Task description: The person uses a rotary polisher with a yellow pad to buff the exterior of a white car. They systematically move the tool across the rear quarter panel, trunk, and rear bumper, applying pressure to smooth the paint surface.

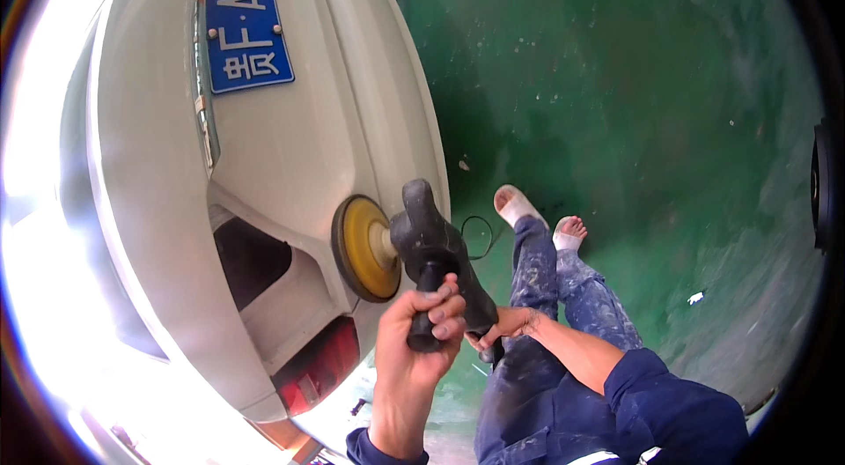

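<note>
A black car polisher (431, 232) with a yellow round pad (365, 249) is up against the rear of a white car (299, 139). The pad's face meets or nearly meets the bumper; its contact side is hidden. My left hand (422, 333) is wrapped around the polisher's black side handle (427, 337). Farther back along the tool body, my right hand (503, 327) grips the rear end, with its fingers partly hidden behind the tool.
A blue licence plate (246, 11) and a red tail light (321, 364) are on the car's rear. A thin cord (480, 240) loops beside the polisher. My feet in pale slippers (519, 205) stand on the green floor (616, 95). A dark round object (820, 188) sits at the right rim.
</note>
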Action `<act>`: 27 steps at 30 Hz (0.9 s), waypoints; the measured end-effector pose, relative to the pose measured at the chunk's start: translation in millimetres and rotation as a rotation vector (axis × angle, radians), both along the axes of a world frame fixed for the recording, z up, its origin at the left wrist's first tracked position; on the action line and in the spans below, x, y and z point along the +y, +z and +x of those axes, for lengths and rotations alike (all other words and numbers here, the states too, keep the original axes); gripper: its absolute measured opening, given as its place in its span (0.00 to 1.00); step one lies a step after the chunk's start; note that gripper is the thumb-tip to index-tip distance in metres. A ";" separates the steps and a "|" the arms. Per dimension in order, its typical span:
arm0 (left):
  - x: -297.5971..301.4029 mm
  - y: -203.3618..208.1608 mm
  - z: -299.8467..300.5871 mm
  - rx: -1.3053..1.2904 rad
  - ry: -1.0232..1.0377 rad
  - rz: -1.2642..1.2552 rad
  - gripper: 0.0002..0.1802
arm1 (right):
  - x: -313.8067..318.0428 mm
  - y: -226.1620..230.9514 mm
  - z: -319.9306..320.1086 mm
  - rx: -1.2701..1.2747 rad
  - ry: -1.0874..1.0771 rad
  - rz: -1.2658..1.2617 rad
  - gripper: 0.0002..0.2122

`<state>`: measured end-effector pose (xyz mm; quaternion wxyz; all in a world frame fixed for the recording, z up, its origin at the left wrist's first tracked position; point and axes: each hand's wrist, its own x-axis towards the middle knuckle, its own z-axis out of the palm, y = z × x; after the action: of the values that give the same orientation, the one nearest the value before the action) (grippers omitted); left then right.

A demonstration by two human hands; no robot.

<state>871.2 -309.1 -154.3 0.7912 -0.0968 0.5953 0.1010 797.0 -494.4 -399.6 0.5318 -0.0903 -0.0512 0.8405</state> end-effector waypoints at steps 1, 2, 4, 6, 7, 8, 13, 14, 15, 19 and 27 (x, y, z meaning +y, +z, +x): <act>7.4 -4.8 8.5 -0.021 0.024 -0.024 0.19 | 7.1 -5.4 5.5 0.011 -0.015 -0.005 0.09; 14.3 -7.0 21.3 -0.039 0.024 -0.016 0.18 | 15.9 -12.1 12.5 0.023 -0.028 -0.010 0.09; 30.3 -11.9 42.7 -0.051 0.040 -0.002 0.19 | 33.3 -17.1 36.8 0.006 -0.047 -0.061 0.10; 51.4 -14.5 62.2 -0.115 0.045 -0.013 0.20 | 48.6 -11.8 71.4 -0.105 -0.059 -0.121 0.12; 61.9 -14.4 71.8 -0.165 0.046 -0.028 0.20 | 58.2 -9.5 93.1 -0.164 -0.058 -0.148 0.12; 70.4 -11.8 77.2 -0.203 0.047 -0.047 0.20 | 64.4 -13.8 112.0 -0.230 -0.050 -0.166 0.13; 96.9 -22.2 78.1 -0.490 0.125 -0.085 0.26 | 69.5 7.0 262.9 -0.937 0.264 -0.237 0.18; 90.8 -27.8 69.6 -0.499 0.087 -0.064 0.27 | 71.2 16.3 296.1 -1.114 0.375 -0.230 0.20; 84.8 -33.9 60.1 -0.509 0.051 -0.040 0.28 | 75.3 36.0 325.4 -1.237 0.391 -0.295 0.19; 61.9 -46.0 31.6 -0.526 -0.105 0.031 0.31 | 89.0 57.7 399.1 -1.509 0.550 -0.013 0.12; 102.1 -83.3 102.5 -0.259 -0.408 0.346 0.24 | 198.3 96.2 522.1 -1.946 0.502 0.268 0.10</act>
<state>973.6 -207.0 -237.7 0.8693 0.1492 0.4705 0.0267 1319.1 -296.1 -303.4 0.0730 -0.6619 -0.5736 0.4770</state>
